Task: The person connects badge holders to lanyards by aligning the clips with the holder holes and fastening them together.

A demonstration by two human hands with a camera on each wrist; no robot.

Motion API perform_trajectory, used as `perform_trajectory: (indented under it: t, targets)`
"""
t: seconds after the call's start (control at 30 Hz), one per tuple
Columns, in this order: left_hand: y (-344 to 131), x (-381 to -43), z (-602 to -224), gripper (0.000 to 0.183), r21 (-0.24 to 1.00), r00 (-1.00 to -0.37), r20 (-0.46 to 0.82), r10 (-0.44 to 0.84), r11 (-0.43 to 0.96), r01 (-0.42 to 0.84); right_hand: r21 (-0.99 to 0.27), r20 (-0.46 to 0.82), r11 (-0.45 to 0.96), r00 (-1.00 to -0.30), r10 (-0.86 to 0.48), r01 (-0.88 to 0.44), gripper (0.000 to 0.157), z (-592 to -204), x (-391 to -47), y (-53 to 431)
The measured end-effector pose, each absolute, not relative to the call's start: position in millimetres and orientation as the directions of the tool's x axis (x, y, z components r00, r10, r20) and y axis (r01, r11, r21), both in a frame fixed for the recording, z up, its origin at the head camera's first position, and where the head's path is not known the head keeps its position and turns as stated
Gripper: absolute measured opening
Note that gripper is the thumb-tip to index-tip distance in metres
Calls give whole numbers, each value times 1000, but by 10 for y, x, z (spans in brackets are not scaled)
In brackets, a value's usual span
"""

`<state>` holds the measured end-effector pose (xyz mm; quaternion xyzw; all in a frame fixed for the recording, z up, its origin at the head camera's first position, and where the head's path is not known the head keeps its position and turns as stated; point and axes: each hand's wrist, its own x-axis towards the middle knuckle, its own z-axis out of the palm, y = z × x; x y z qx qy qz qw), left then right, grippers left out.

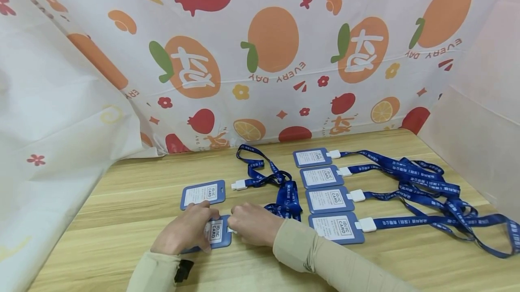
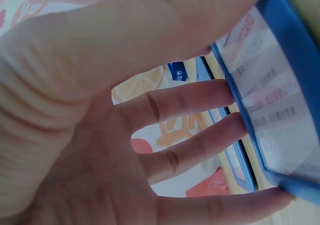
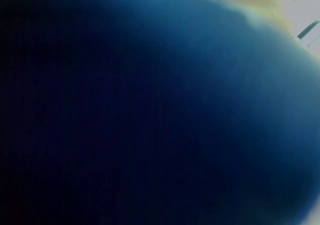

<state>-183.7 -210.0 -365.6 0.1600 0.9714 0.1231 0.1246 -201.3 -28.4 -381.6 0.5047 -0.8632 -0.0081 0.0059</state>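
My left hand [image 1: 184, 229] holds a blue ID card holder [image 1: 219, 231] flat on the table, fingers along one edge and thumb along the other. The left wrist view shows the same card holder [image 2: 280, 110] between thumb and fingers. At its slotted end my right hand [image 1: 256, 224], fingers curled, pinches a small white lanyard clip [image 1: 230, 230], mostly hidden by the fingers. A blurred dark blue surface [image 3: 160, 110] fills most of the right wrist view. Just beyond the left hand lies another blue card holder [image 1: 222, 191] without a lanyard.
Blue lanyards [image 1: 287, 195] lie heaped behind the right hand, one ending in a loose white clip [image 1: 239, 185]. To the right, several card holders [image 1: 337, 227] form a column, their attached lanyards [image 1: 422, 188] tangled across the wooden table [image 1: 101, 233]. Fruit-print cloth [image 1: 280, 98] hangs behind.
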Motion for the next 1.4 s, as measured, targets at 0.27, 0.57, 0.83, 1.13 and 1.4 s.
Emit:
perform_trajectory:
  t: [0.27, 0.57, 0.83, 1.13, 1.4]
  targets:
    - [-2099, -1839, -3650, 63, 275, -917, -194, 349, 916, 290, -1, -7, 485, -485, -875, -875, 20, -3809, -2014, -290]
    - [-2092, -1836, -3646, 63, 274, -917, -204, 341, 920, 281, -7, -17, 493, -493, -870, -870, 20, -3812, -2011, -294]
    - [-2095, -1848, -3658, 64, 274, -915, -203, 349, 917, 289, -7, -11, 486, -486, -874, -874, 19, -3833, -2022, -301]
    - [-2095, -1842, -3650, 63, 279, -913, -202, 354, 915, 293, 10, -19, 494, -494, -869, -870, 20, -3817, -2010, -305]
    - [-2102, -1846, -3651, 62, 281, -914, -193, 358, 912, 298, 17, -14, 494, -494, -869, -870, 20, -3812, -2005, -306]
